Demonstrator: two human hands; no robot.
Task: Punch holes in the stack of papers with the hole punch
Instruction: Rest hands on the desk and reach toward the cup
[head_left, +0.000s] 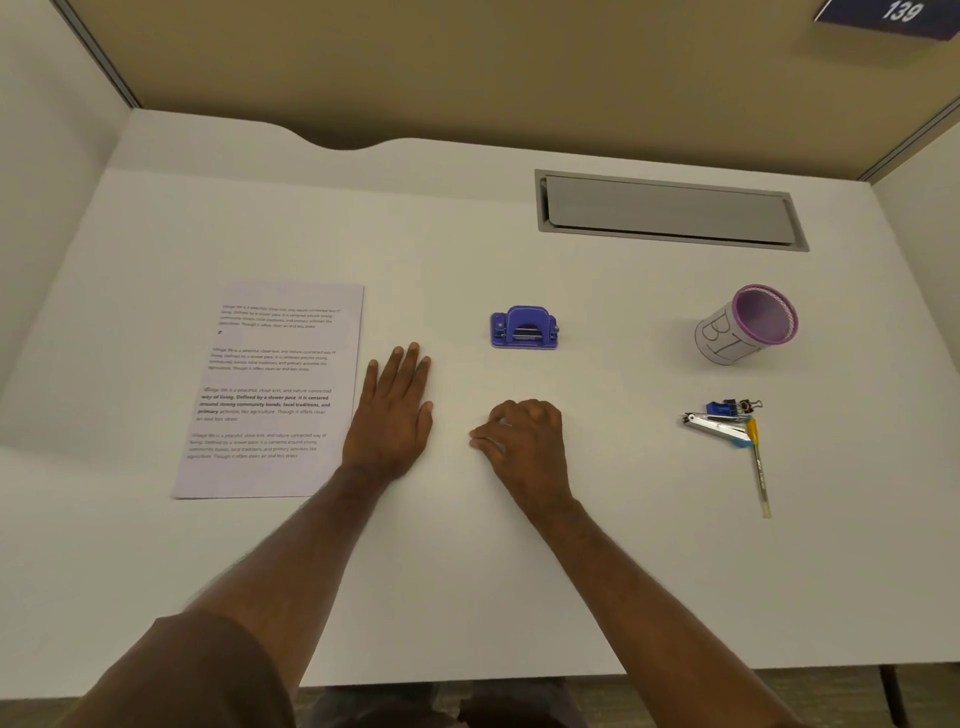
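Note:
A stack of printed white papers (270, 389) lies flat on the left of the white desk (467, 571). A small blue hole punch (523, 327) sits in the middle of the desk, beyond both hands. My left hand (392, 415) rests palm down with fingers spread, just right of the papers and apart from them. My right hand (524, 441) rests on the desk with fingers curled under, empty, below the punch.
A purple-rimmed pen cup (745, 325) marked "B1" stands at the right. Nearer the front lie a stapler with binder clips (719, 418) and a pen (758, 467). A grey cable hatch (670, 210) is set into the desk at the back right. Partition walls close the left and back.

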